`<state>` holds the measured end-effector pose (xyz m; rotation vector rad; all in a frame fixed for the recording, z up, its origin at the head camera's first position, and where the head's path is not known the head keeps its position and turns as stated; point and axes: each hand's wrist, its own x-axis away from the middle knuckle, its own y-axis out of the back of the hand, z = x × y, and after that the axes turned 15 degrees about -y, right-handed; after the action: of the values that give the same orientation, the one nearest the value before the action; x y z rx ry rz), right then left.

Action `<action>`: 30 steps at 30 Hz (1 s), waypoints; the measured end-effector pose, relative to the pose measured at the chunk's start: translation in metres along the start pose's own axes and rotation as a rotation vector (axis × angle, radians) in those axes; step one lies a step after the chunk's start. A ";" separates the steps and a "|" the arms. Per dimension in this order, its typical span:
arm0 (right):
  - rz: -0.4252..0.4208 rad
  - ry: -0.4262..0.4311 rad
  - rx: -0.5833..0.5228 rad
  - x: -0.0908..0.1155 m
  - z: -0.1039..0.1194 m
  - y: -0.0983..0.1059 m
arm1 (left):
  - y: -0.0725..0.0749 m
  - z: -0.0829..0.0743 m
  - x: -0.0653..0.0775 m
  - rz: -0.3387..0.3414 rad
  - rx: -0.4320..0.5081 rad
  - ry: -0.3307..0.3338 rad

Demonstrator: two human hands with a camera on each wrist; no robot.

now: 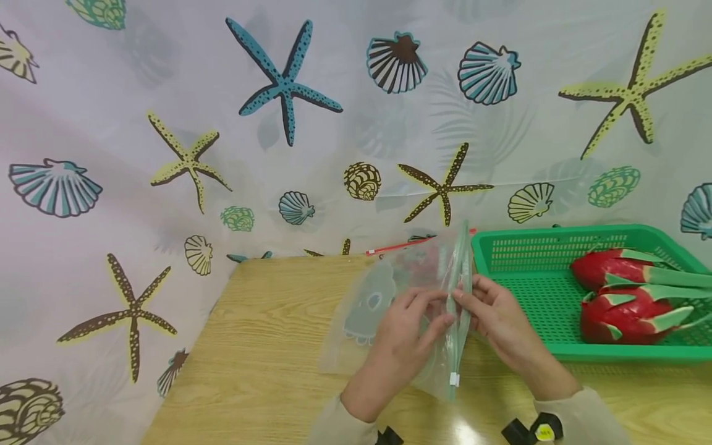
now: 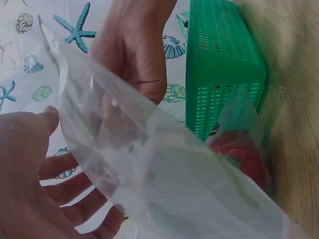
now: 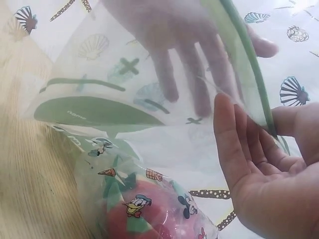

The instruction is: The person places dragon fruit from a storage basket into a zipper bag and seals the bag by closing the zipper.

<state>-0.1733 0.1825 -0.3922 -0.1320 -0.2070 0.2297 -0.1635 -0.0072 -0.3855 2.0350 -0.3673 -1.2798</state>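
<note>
A clear slider zip bag (image 1: 356,334) with a pale printed figure is held up above the table, its green-edged mouth parted. At the near end of that mouth sits a white slider (image 1: 454,379). My right hand (image 1: 503,327) pinches the right side of the mouth between thumb and fingers. On the other side, my left hand (image 1: 397,346) touches the bag near its edge. Its fingers (image 3: 197,84) look straight and spread through the film in the right wrist view, the thumb apart from them.
Behind it stands another clear bag with a red zip strip (image 1: 400,245), cartoon prints and a red dragon fruit (image 3: 134,209) inside. At the right, a green plastic basket (image 1: 534,353) holds two red dragon fruits (image 1: 623,318). A seashell-print cloth (image 1: 334,142) hangs behind the wooden table (image 1: 250,346).
</note>
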 end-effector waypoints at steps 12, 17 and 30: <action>0.060 0.035 0.004 0.002 -0.004 -0.004 | 0.001 -0.002 -0.006 0.051 0.311 0.420; 0.049 0.060 0.018 0.003 -0.003 -0.006 | 0.004 0.000 -0.007 0.031 0.388 0.454; 0.007 0.059 0.156 0.004 -0.004 -0.013 | 0.012 0.004 -0.006 0.013 0.412 0.509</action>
<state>-0.1658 0.1709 -0.3937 0.0152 -0.1292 0.2472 -0.1685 -0.0137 -0.3740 2.6037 -0.4228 -0.6683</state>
